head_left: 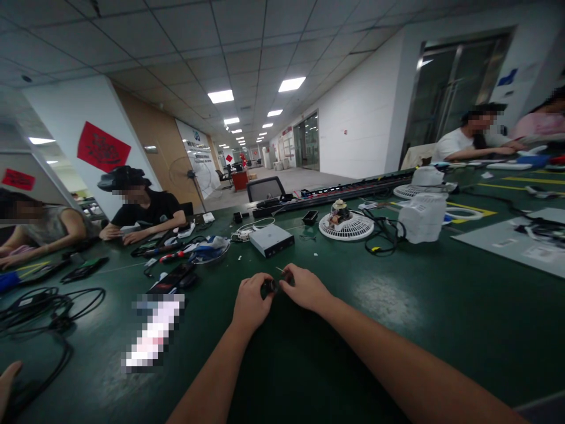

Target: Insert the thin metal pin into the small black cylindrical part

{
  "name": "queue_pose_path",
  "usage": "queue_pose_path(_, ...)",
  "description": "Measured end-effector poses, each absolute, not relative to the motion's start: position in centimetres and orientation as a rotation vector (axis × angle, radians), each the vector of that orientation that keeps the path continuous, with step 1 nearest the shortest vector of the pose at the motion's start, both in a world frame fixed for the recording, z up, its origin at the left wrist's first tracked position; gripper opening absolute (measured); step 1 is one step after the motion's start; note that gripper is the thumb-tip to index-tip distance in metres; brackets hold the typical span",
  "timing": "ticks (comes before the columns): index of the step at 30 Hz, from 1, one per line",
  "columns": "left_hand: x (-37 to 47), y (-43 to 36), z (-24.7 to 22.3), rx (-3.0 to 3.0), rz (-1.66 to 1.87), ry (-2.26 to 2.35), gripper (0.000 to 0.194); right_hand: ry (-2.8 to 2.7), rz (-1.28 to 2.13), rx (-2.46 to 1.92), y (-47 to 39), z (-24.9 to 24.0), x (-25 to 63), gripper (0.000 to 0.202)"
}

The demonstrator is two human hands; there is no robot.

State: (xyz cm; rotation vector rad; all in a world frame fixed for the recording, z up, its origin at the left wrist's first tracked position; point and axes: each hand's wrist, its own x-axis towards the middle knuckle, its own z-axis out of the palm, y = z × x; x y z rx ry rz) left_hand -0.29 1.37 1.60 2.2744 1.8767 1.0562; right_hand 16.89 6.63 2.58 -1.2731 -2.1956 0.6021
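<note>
Above the green table (326,365), my left hand (251,301) is closed around a small black rounded part (268,287), mostly hidden by the fingers. Beside it, my right hand (306,288) pinches a thin, light-coloured pin-like piece (279,269) whose tip sticks out toward the left. The two hands are close together, fingertips nearly meeting. Just beyond them lies a silver optical drive (272,238). A white fan grille (346,228) with an exposed motor on top sits farther to the right.
A white plastic housing (421,218) and black cables (384,238) lie to the right. On the left are a pixelated bright screen (154,335), coiled black cables (57,306) and a tool pile (209,250). Another person's hand (9,380) shows at the left edge. People sit around the table.
</note>
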Motion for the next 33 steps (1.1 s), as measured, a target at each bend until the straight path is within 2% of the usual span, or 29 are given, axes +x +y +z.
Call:
queue_pose_path(7, -1.2, 1.9, 1.1, 2.193, 1.082, 1.985, 0.024, -2.575, 0.252, -1.121, 6.9, 2.9, 17.5, 0.031)
queue_pose_path(14, -0.8, 1.7, 1.3, 2.250, 1.082, 1.954, 0.024, -2.640, 0.072, -1.262, 6.3, 3.8, 17.7, 0.038)
queue_pose_path(20, -0.8, 1.6, 1.4, 2.316, 1.035, 1.925, 0.027, -2.731, 0.125, -1.086, 6.2, 4.1, 17.9, 0.036)
queue_pose_path(25, -0.8, 1.6, 1.6, 2.345, 1.025, 1.920, 0.028, -2.624, 0.105, -1.229, 6.3, 3.8, 17.6, 0.035)
queue_pose_path(33, -1.2, 1.7, 1.4, 2.338, 1.036, 1.917, 0.028, -2.599, 0.226, -1.170, 6.3, 3.5, 17.5, 0.027)
